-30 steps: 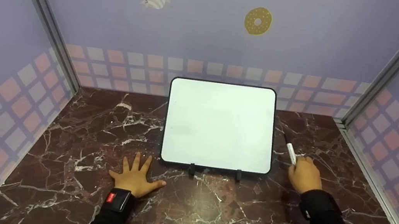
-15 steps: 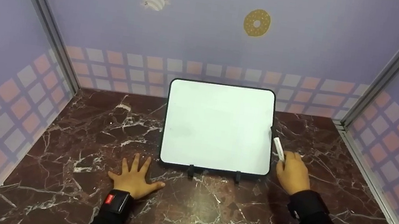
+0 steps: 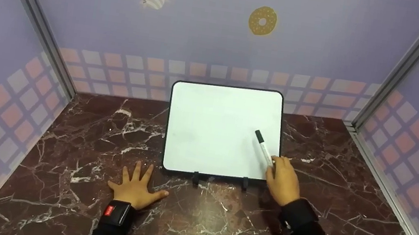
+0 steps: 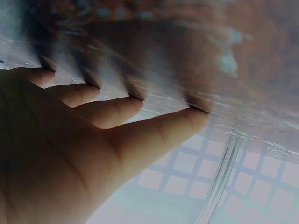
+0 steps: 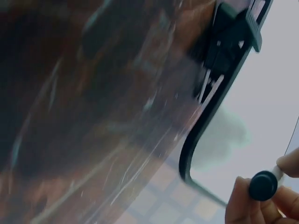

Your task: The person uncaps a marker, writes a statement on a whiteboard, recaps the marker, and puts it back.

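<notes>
A white marker (image 3: 266,153) with a black end slants in front of the whiteboard (image 3: 212,128), near its right side. My right hand (image 3: 283,181) pinches it low on the barrel, by the board's lower right corner. In the right wrist view, the marker's dark round end (image 5: 263,185) pokes out between thumb and fingers (image 5: 240,203). Whether the far end touches the board cannot be told. The board is blank, black-framed and held in small black feet. My left hand (image 3: 135,191) rests on the table with fingers spread; in the left wrist view its fingertips (image 4: 198,116) touch the surface.
The dark red marbled table (image 3: 97,216) runs back to a lilac wall (image 3: 205,31) with pink and white squares. Side walls with metal corner posts (image 3: 404,71) close in left and right. A black foot (image 5: 229,42) sticks out under the board's lower edge.
My right hand has moved left with the marker, from beside the board to in front of its right part. The left hand has stayed in place. The head view has shifted slightly.
</notes>
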A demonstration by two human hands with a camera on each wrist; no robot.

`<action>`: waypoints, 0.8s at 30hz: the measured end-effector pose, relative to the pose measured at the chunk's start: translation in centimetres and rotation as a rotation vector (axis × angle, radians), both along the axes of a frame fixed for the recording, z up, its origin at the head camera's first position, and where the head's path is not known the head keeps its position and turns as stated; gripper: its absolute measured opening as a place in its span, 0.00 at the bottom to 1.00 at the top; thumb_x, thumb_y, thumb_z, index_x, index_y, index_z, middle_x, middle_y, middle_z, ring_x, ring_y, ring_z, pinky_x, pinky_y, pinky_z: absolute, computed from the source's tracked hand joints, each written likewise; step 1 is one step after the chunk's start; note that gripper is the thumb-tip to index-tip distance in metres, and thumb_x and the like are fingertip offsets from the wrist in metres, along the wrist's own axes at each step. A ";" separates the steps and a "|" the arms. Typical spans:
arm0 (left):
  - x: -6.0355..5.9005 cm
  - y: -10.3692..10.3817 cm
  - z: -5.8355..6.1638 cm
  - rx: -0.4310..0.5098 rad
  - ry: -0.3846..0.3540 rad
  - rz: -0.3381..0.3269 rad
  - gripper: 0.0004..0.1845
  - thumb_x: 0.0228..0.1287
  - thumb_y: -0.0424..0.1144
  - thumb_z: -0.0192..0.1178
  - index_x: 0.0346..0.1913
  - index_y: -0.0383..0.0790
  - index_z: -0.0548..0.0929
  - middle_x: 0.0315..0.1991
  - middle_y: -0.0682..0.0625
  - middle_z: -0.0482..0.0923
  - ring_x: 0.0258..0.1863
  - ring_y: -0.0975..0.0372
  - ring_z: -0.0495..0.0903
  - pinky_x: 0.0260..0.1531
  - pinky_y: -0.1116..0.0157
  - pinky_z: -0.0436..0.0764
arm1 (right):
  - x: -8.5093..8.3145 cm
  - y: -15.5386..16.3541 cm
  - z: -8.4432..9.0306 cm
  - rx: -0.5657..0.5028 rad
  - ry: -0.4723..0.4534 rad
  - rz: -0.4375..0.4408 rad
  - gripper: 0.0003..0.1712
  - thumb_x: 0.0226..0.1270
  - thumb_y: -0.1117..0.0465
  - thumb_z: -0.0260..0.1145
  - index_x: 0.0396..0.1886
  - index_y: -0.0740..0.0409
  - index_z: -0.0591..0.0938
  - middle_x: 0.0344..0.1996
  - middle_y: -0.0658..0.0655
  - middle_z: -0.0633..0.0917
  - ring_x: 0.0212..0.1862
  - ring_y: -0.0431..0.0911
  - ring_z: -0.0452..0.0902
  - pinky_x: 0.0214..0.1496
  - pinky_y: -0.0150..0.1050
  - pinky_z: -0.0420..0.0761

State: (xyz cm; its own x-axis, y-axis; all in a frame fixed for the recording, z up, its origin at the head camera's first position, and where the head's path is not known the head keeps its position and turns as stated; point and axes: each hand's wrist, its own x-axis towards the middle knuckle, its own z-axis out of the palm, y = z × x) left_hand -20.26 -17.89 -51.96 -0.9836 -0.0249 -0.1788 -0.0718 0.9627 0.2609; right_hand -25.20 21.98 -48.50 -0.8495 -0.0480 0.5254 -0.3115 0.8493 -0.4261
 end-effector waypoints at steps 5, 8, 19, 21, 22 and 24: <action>0.2 0.0 0.1 0.001 0.010 0.012 0.57 0.51 0.80 0.51 0.79 0.51 0.51 0.79 0.37 0.41 0.74 0.29 0.38 0.53 0.16 0.42 | 0.0 -1.5 -0.5 -0.013 0.059 0.047 0.16 0.61 0.68 0.66 0.48 0.70 0.80 0.32 0.63 0.78 0.34 0.56 0.76 0.38 0.52 0.79; 0.2 0.0 0.1 -0.006 0.011 0.017 0.57 0.51 0.80 0.51 0.79 0.51 0.51 0.79 0.37 0.40 0.74 0.29 0.38 0.53 0.16 0.42 | 0.1 -2.1 -0.8 -0.015 0.074 0.069 0.16 0.61 0.69 0.66 0.49 0.69 0.81 0.32 0.62 0.79 0.33 0.53 0.74 0.37 0.49 0.78; 0.5 0.2 0.5 0.006 0.016 0.012 0.56 0.52 0.78 0.53 0.78 0.51 0.53 0.79 0.37 0.42 0.74 0.30 0.39 0.53 0.17 0.43 | 0.6 -3.5 -1.3 -0.051 0.138 0.125 0.16 0.60 0.71 0.67 0.49 0.68 0.81 0.32 0.59 0.79 0.33 0.49 0.74 0.36 0.46 0.77; 0.4 0.2 0.5 0.007 0.014 0.010 0.56 0.52 0.78 0.53 0.78 0.51 0.52 0.79 0.37 0.42 0.74 0.30 0.39 0.54 0.17 0.43 | 0.6 -3.7 -1.3 -0.060 0.150 0.135 0.16 0.60 0.71 0.67 0.49 0.67 0.81 0.32 0.58 0.79 0.33 0.48 0.74 0.36 0.46 0.76; 0.4 0.3 0.6 0.009 0.015 0.010 0.56 0.52 0.78 0.53 0.78 0.51 0.52 0.79 0.37 0.42 0.74 0.30 0.39 0.54 0.17 0.43 | 0.7 -3.8 -1.3 -0.065 0.156 0.140 0.16 0.60 0.71 0.67 0.49 0.67 0.81 0.32 0.58 0.79 0.33 0.48 0.74 0.35 0.45 0.76; 0.4 0.3 0.6 0.011 0.013 0.009 0.56 0.52 0.78 0.53 0.79 0.51 0.52 0.79 0.36 0.42 0.74 0.30 0.39 0.54 0.17 0.43 | 0.6 -3.9 -1.2 -0.074 0.171 0.149 0.16 0.60 0.71 0.67 0.49 0.67 0.81 0.32 0.57 0.79 0.33 0.47 0.73 0.35 0.45 0.76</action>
State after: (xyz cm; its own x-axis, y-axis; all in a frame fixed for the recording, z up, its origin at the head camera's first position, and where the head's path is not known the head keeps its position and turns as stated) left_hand -19.82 -17.64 -51.36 -0.9856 -0.0321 -0.1661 -0.0772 0.9591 0.2725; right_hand -24.56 18.04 -49.75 -0.7343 -0.1219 0.6678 -0.5041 0.7568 -0.4161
